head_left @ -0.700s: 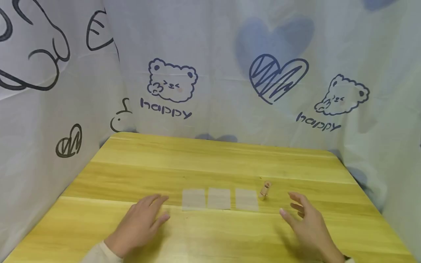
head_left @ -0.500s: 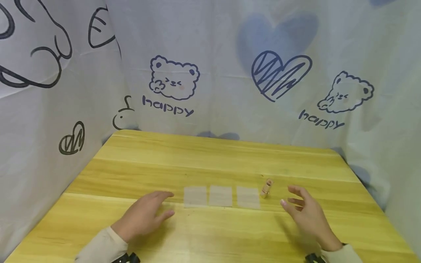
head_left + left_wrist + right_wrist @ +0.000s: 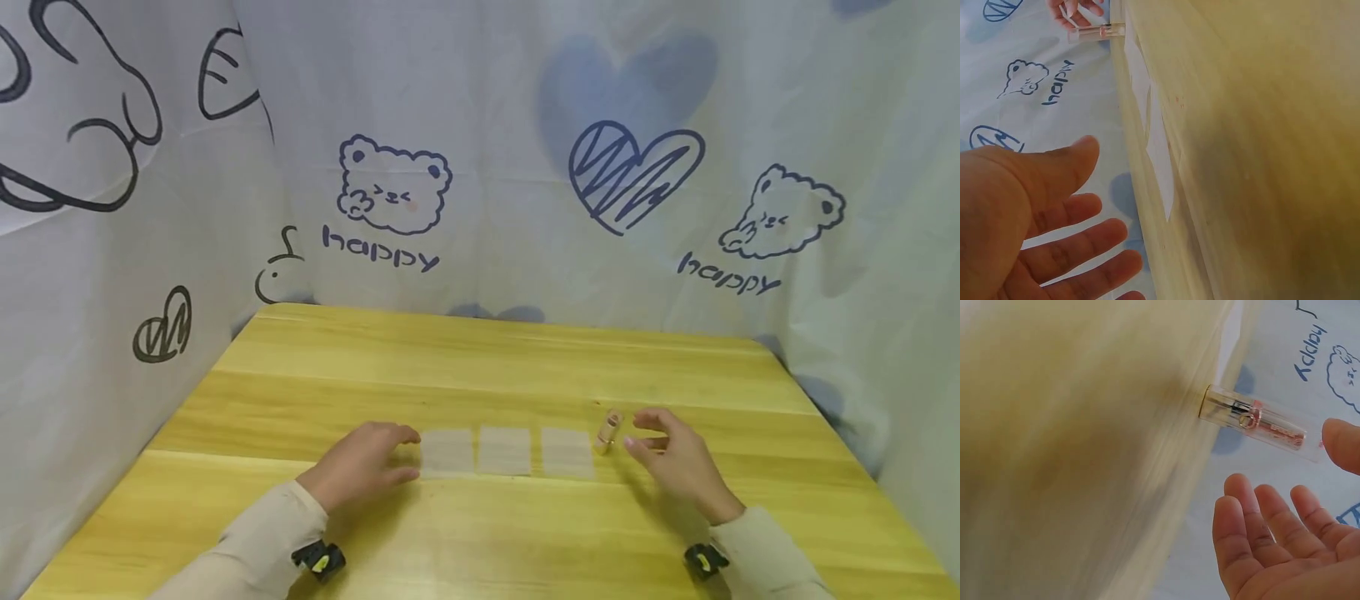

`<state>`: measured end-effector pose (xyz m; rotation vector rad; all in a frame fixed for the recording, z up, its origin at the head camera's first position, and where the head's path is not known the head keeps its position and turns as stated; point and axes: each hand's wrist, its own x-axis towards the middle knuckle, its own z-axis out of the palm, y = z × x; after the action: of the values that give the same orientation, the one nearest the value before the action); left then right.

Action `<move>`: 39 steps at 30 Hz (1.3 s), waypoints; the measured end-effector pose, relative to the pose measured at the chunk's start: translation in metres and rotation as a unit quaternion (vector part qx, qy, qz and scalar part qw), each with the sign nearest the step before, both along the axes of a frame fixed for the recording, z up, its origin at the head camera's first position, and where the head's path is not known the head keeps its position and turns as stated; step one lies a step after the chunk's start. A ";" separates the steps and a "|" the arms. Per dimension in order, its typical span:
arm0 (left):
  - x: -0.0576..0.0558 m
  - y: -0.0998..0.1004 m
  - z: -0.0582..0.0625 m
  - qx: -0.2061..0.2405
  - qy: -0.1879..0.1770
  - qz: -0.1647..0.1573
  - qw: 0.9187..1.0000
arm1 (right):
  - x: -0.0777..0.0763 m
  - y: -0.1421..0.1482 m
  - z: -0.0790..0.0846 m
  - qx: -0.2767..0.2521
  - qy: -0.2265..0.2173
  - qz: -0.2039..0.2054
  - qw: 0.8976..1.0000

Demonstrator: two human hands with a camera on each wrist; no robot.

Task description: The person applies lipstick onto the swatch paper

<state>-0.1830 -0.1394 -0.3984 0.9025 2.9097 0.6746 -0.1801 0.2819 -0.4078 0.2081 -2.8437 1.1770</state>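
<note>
A small clear tube with pink and gold parts (image 3: 609, 432), lipstick-like, stands upright on the table just right of three pale paper squares. In the right wrist view the see-through tube (image 3: 1254, 419) rises beside my right hand (image 3: 1279, 544), whose fingers are loosely bent and apart from its thumb, holding nothing. The head view puts that right hand (image 3: 678, 462) close to the tube's right side. My left hand (image 3: 367, 467) hovers with fingertips right at the edge of the leftmost square (image 3: 447, 452). Its thumb and fingers spread apart, with nothing between them.
The middle square (image 3: 505, 451) and right square (image 3: 567, 452) lie flat in one row with the left one. Beneath them is a yellow wooden table (image 3: 480, 533). White cloth (image 3: 510, 92) printed with hearts and bears hangs behind and at both sides.
My left hand has moved right, up to the leftmost square. The right hand has come a little left and forward, nearer the tube. Tube and squares stay in place.
</note>
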 end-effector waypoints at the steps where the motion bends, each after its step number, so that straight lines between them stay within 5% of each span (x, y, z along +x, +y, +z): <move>1: -0.001 0.001 -0.001 0.000 -0.001 -0.004 1.000 | -0.001 -0.001 -0.001 -0.001 -0.005 0.005 1.000; 24: -0.025 0.033 -0.018 -0.046 -0.019 -0.004 0.999 | -0.021 -0.015 -0.014 0.011 -0.013 0.046 0.999; 39: -0.024 0.034 -0.019 -0.098 -0.010 0.002 0.995 | -0.024 -0.019 -0.015 0.031 -0.003 0.037 0.999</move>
<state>-0.2074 -0.1056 -0.4173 0.8620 2.8950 0.3859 -0.2040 0.2630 -0.4230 0.3169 -2.9041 1.1055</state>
